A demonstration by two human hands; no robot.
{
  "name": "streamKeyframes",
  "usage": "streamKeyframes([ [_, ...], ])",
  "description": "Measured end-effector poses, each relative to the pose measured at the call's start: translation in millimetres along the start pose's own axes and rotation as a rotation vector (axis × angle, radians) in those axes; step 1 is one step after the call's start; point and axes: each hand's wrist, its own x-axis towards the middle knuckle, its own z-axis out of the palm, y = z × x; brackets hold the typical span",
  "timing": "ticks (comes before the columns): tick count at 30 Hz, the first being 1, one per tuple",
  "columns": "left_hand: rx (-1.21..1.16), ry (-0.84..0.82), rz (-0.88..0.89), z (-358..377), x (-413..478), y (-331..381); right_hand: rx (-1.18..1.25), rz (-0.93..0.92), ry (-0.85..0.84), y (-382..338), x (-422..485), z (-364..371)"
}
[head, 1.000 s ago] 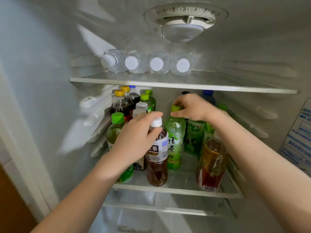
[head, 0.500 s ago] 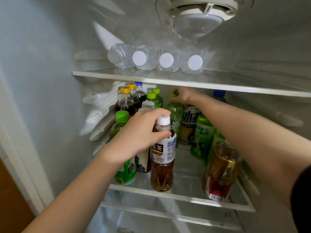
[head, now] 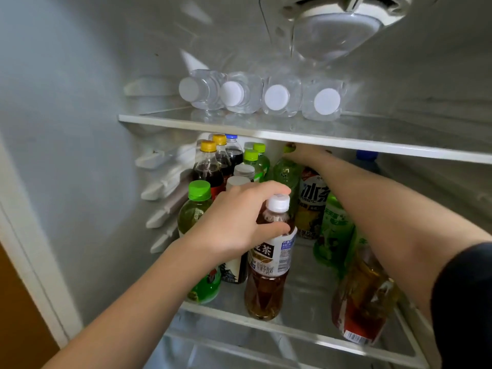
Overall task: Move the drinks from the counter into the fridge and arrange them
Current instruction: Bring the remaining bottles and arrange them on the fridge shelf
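Observation:
My left hand grips the neck of a brown tea bottle with a white cap, standing upright near the front of the fridge's middle glass shelf. My right hand reaches deep under the upper shelf and holds the top of a green tea bottle at the back; most of that hand is hidden by the shelf edge. Several other drinks stand on the same shelf: dark sodas with yellow caps, green-capped bottles, an iced tea bottle.
Several clear water bottles lie on their sides on the upper shelf. A red-labelled amber bottle stands at the front right under my right forearm. The thermostat dome hangs overhead. Shelf rails line the left wall.
My right hand has pushed the green tea bottle from mid-shelf to the back. The left hand stays on the brown tea bottle. The view has moved closer and tilted down.

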Motion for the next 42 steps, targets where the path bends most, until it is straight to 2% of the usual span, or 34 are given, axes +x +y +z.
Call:
streamKeyframes([
  [5, -0.017, 0.002, -0.004, 1.6, -1.4, 0.7, -0.032, -0.087, 0.118, 1.3, -2.4, 0.4],
  [13, 0.010, 0.015, 0.010, 0.9, -2.5, 4.5, -0.152, -0.071, 0.059, -6.8, -23.5, -10.2],
  [17, 0.035, 0.002, 0.026, 0.1, -3.1, 4.6, -0.277, -0.044, -0.071, -19.1, -55.7, -28.1],
  [19, 0.058, -0.024, 0.023, -0.8, -2.7, 5.7, -0.255, -0.061, -0.112, -20.9, -83.1, -41.4],
  [21, 0.100, -0.061, 0.026, -1.8, -2.0, 5.4, -0.149, -0.098, -0.045, -14.7, -118.6, -52.3],
  [23, 0.146, -0.093, 0.033, -2.1, -1.7, 3.4, -0.019, -0.145, 0.169, -2.5, -158.6, -55.3],
  [26, 0.161, -0.105, 0.046, -2.6, -0.7, 0.4, 0.046, -0.161, 0.530, 15.5, -212.6, -46.6],
  [30, 0.122, -0.092, 0.048, -1.3, -0.8, -1.5, 0.077, -0.115, 0.781, 36.4, -259.8, -25.1],
  [33, 0.085, -0.093, 0.048, 0.5, -1.9, -3.5, 0.031, -0.053, 0.814, 51.8, -277.3, -7.4],
  [36, 0.032, -0.097, 0.051, 2.1, -2.2, -5.3, 0.034, 0.014, 0.725, 61.7, -279.9, 7.0],
  [39, -0.056, -0.096, 0.049, 2.4, -0.8, -7.2, 0.183, 0.034, 0.610, 62.1, -280.6, 20.7],
  [42, -0.110, -0.113, 0.047, 4.0, 2.1, -5.5, 0.272, 0.032, 0.662, 61.0, -282.5, 27.2],
])
